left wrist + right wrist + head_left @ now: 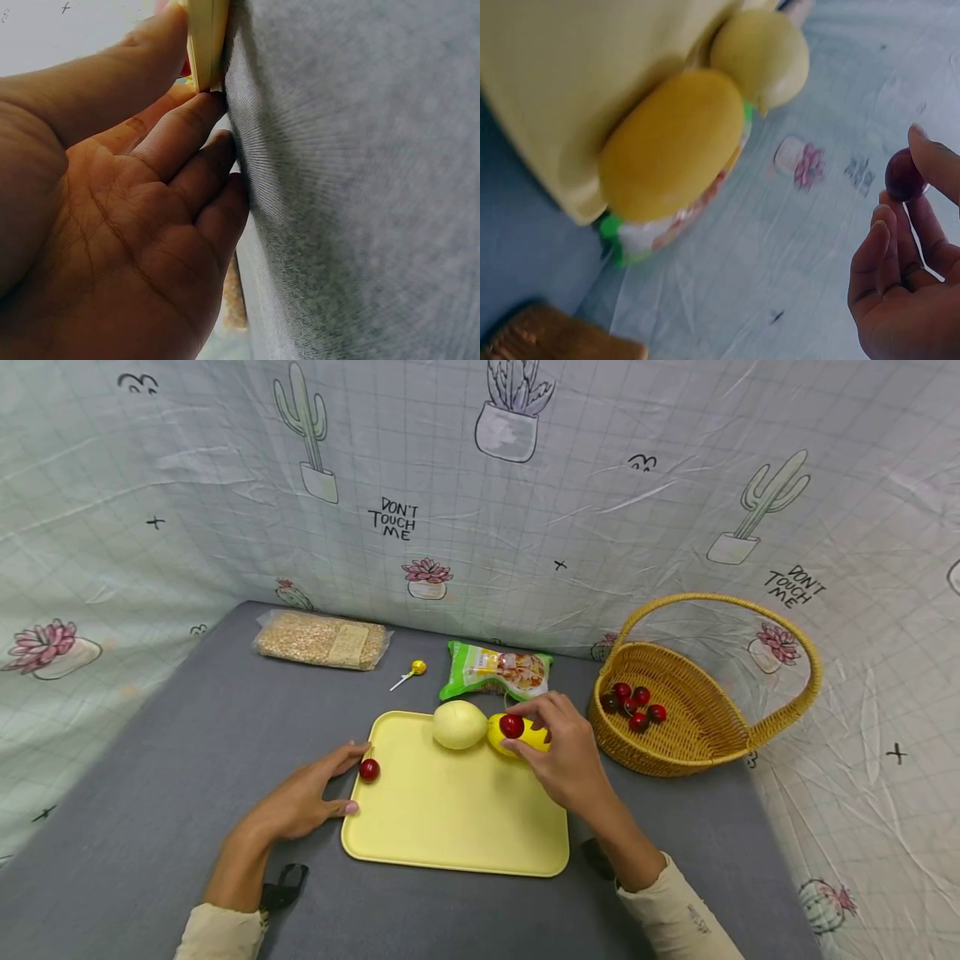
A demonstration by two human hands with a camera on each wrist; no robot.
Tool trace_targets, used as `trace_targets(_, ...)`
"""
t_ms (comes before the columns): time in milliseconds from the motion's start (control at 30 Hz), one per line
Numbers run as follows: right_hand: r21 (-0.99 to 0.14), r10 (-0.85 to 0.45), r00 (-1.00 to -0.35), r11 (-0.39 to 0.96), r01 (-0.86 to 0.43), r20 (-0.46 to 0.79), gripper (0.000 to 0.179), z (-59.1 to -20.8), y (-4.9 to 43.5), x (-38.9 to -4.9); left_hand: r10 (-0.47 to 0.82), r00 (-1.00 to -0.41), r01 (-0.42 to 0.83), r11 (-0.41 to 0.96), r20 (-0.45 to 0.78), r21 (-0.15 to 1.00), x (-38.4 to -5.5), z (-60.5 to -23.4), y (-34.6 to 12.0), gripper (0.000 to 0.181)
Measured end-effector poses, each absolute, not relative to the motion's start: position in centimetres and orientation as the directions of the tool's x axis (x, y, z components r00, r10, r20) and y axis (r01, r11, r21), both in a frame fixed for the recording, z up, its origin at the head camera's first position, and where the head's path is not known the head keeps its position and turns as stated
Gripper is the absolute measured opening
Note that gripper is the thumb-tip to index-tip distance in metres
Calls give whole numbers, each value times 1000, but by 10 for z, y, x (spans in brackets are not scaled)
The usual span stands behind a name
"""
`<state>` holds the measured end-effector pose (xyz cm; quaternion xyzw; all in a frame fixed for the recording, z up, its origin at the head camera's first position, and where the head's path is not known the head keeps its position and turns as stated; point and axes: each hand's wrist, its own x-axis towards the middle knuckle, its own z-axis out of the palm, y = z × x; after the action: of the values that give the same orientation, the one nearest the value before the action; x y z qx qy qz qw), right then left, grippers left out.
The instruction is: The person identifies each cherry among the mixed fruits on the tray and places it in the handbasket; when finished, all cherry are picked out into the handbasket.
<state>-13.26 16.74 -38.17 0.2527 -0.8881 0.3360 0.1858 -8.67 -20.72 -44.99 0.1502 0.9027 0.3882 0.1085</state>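
Note:
Above the far right part of the yellow tray (450,810), my right hand (566,760) pinches a dark red cherry (512,727) between thumb and fingertips. In the right wrist view the cherry (905,176) is held clear of the tray. Behind it on the tray lies an oval yellow fruit (675,146), partly hidden by the hand in the head view. Touching its left side is a round, pale yellow fruit (460,725). Another cherry (369,770) lies at the tray's left rim. My left hand (303,797) touches that rim, thumb and fingers spread apart; its fingers (180,139) look fairly straight.
To the right stands a wicker basket (720,718) with a tall handle and several cherries inside. Along the back lie a clear bag of grains (322,639), a yellow lollipop (417,667) and a green snack packet (495,668). A patterned cloth (465,543) hangs behind the grey table.

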Motion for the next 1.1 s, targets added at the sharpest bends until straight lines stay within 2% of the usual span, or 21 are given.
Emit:
trace_targets(400, -517, -149, -821, 711, -476, 551, 42, -380, 213, -154, 355, -931, 179, 655, -90, 734, -88, -450, -207, 86)
trace_targets(700, -597, -28, -833, 684, -419, 552, 43, -389, 251, -172, 355, -931, 186, 657, -82, 731, -88, -451, -208, 84)
trace_targets(1100, -606, 88, -817, 717, -345, 570, 38, -401, 295, -195, 357, -931, 191, 662, -81, 725, -87, -450, -208, 84)
